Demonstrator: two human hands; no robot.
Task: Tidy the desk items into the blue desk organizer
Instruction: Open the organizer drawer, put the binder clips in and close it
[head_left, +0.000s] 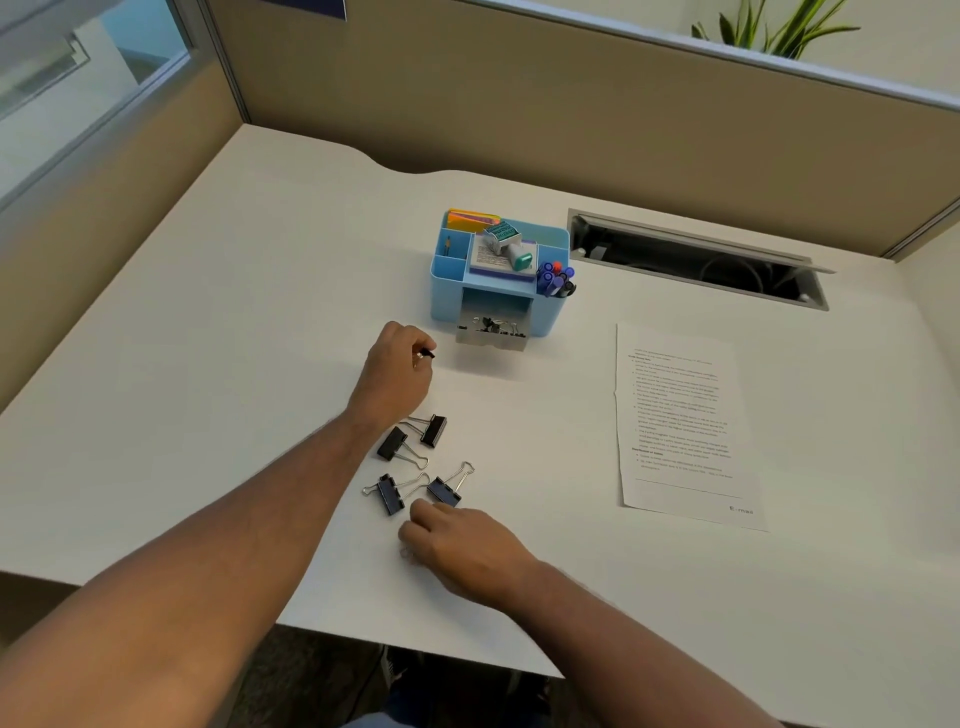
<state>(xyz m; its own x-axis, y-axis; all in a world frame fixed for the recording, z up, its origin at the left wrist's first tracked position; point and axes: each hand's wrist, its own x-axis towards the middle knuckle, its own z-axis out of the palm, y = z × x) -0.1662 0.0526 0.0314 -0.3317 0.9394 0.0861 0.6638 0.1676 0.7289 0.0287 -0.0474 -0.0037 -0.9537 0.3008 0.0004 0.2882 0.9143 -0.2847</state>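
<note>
My left hand (397, 371) raised above table (208, 322), fingers pinched round small binder clip (427, 354), just short of blue desk organizer (498, 291) near table's far edge. Organizer's drawer (492, 330) pulled open, clips inside. My right hand (462, 551) curled near front edge; whether it grips anything, cannot tell. Four binder clips (415, 462) loose between my hands. Printed sheet (680, 426) toward right edge.

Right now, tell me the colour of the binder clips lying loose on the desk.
Black bodies with silver wire handles, seen in the head view: binder clips.
</note>
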